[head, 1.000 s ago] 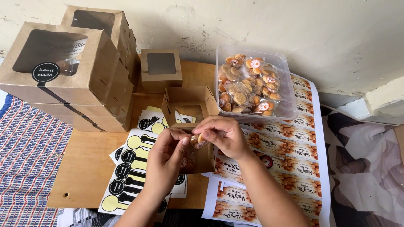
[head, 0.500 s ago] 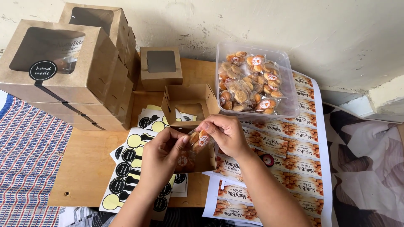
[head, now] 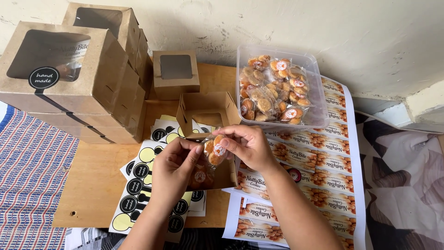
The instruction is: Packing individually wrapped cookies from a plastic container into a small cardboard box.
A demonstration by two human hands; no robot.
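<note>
Both my hands hold one small clear packet of cookies point(head: 214, 150) with a round orange sticker, over an open brown cardboard box point(head: 208, 115). My left hand point(head: 172, 167) pinches its left edge, and my right hand point(head: 247, 146) grips its top and right side. Below the held packet, another cookie packet point(head: 200, 177) lies inside the box. A clear plastic tub point(head: 319, 118) full of the same cookie packets stands just behind my right hand.
Stacked brown window boxes point(head: 69, 78) stand at the left, a small closed one point(head: 175, 74) at the back. Sheets of round black stickers point(head: 138, 183) lie under my left hand, printed cookie label sheets point(head: 323, 171) under my right arm. Striped cloth point(head: 27, 185) borders the wooden board.
My hands have lifted the cookie packet slightly and turned it so its round sticker faces up; the camera view shifted a little.
</note>
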